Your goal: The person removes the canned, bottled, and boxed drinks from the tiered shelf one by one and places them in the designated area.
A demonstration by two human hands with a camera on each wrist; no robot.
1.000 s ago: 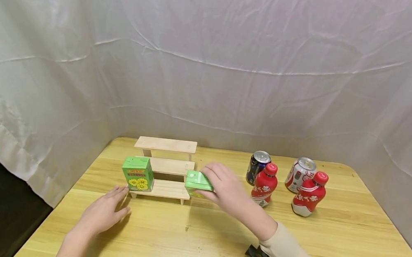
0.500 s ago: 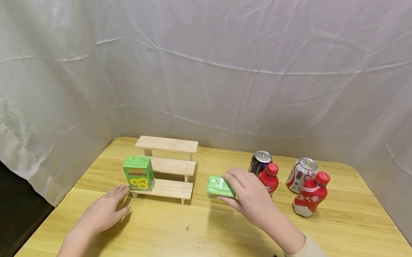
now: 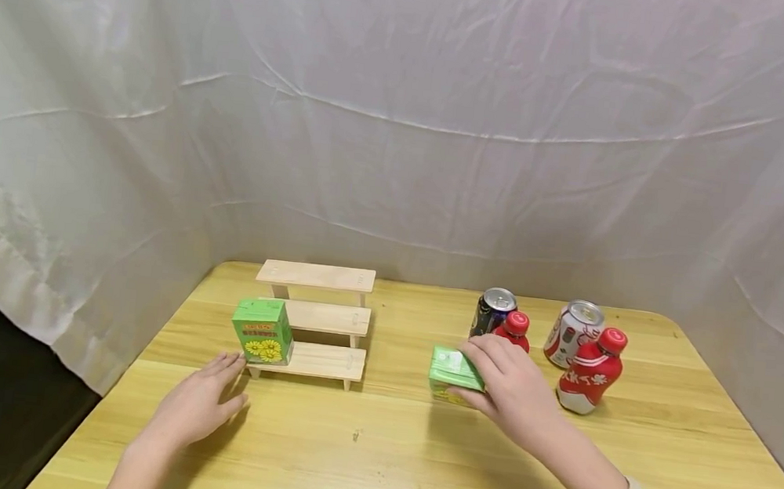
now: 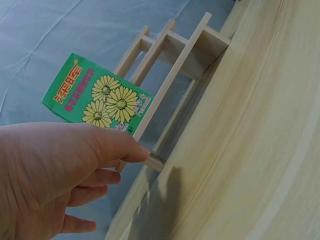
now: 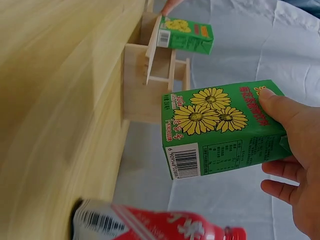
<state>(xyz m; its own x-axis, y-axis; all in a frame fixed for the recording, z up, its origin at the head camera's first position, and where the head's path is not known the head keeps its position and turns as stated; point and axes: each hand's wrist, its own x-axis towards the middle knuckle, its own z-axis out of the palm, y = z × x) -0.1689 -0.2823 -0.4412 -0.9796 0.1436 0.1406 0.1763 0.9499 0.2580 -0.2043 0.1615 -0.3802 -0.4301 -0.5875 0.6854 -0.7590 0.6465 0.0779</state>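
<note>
My right hand [image 3: 509, 382] grips a green drink carton [image 3: 453, 375] with yellow flowers by its upper part; the right wrist view shows this carton [image 5: 220, 127] held off the table. Another green carton [image 3: 263, 332] of the same kind stands on the left end of the lowest step of a small wooden three-tier shelf [image 3: 324, 358]. My left hand [image 3: 195, 403] lies by that end of the shelf, fingers extended. In the left wrist view its thumb and index side [image 4: 117, 145] reach the step's edge just below the carton [image 4: 100, 95].
Right of the held carton are a dark can [image 3: 494, 309], a red bottle [image 3: 514, 329] partly hidden by my hand, a white and red can [image 3: 573, 333] and another red bottle [image 3: 591, 371]. Grey-white cloth [image 3: 440, 186] hangs behind the wooden table [image 3: 357, 461].
The right hand has carried its carton rightward, away from the shelf's right end toward the bottles. My left hand and the carton on the shelf have stayed in place.
</note>
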